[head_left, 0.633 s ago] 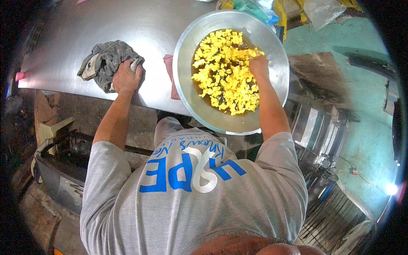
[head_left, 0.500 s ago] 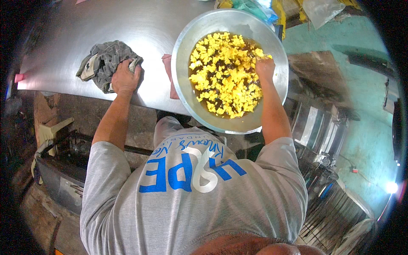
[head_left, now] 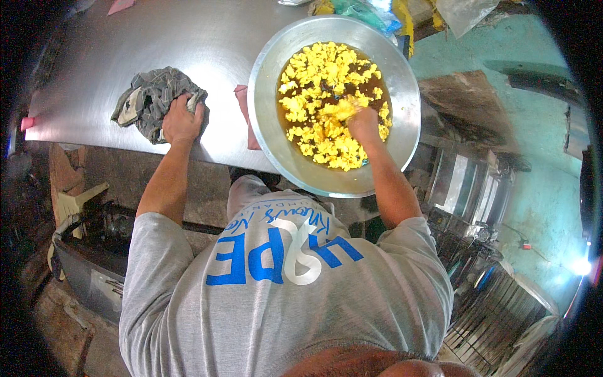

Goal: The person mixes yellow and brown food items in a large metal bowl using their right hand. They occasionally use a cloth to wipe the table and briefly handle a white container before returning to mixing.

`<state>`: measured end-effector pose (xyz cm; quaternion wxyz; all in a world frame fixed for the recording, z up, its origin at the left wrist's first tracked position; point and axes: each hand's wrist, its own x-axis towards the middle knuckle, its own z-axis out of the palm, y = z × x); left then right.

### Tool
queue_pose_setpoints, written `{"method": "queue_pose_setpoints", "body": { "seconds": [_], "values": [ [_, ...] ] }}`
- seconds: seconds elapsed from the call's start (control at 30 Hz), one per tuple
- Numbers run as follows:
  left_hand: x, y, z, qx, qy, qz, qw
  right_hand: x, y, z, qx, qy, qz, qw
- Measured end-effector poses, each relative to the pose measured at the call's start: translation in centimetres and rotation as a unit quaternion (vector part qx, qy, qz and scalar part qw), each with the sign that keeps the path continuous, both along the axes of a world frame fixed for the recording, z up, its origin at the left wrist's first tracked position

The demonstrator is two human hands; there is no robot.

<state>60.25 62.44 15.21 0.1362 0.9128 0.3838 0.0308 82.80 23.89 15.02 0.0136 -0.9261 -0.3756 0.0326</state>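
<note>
A wide metal basin (head_left: 402, 75) at the table's right end holds dark brown liquid. Bright yellow, crumbly pieces (head_left: 323, 63) float over much of it. Inside the basin, my right hand (head_left: 365, 123) is closed among the pieces, right of the middle. Yellow bits smear beside its fingertips, and what it holds, if anything, does not show. On the table to the left, my left hand (head_left: 182, 119) has its fingers curled over the right side of a crumpled grey checked cloth (head_left: 151, 97) with pale patches.
The basin stands on the shiny metal table (head_left: 220, 38). A pink strip (head_left: 247, 113) lies against its left side. Plastic bags (head_left: 370, 12) are heaped behind it. A dark tub (head_left: 88, 257) sits low on the left, and a wire rack (head_left: 496, 320) low on the right.
My right hand has moved left from the basin's right side into its middle. The yellow pieces have shifted and more dark liquid shows. My left hand stays on the cloth.
</note>
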Motion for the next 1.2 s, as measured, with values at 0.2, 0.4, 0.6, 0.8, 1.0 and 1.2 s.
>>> {"method": "queue_pose_setpoints", "body": {
  "seconds": [0.2, 0.4, 0.6, 0.8, 1.0, 1.2],
  "values": [
    [0.0, -0.1, -0.6, 0.016, -0.020, 0.008, 1.000, -0.8, -3.1, 0.9, -0.019, -0.046, 0.015, 0.999],
    [0.1, -0.2, -0.3, 0.013, -0.017, 0.016, 1.000, -5.7, -0.7, 1.5, -0.131, 0.195, -0.016, 0.972],
    [-0.2, -0.1, -0.2, 0.006, -0.026, 0.007, 1.000, -2.5, 1.2, 0.6, -0.089, 0.070, 0.052, 0.992],
    [0.0, -0.1, -0.4, 0.006, -0.022, 0.014, 1.000, 0.6, 1.9, 1.6, -0.087, -0.035, 0.067, 0.993],
    [0.0, 0.0, -0.4, 0.001, -0.010, 0.018, 1.000, -2.8, 6.8, 0.5, 0.063, -0.004, 0.039, 0.997],
    [-0.3, 0.2, -0.5, 0.009, -0.010, 0.009, 1.000, -4.4, 8.3, 2.8, -0.061, 0.164, -0.006, 0.985]
  ]
}}
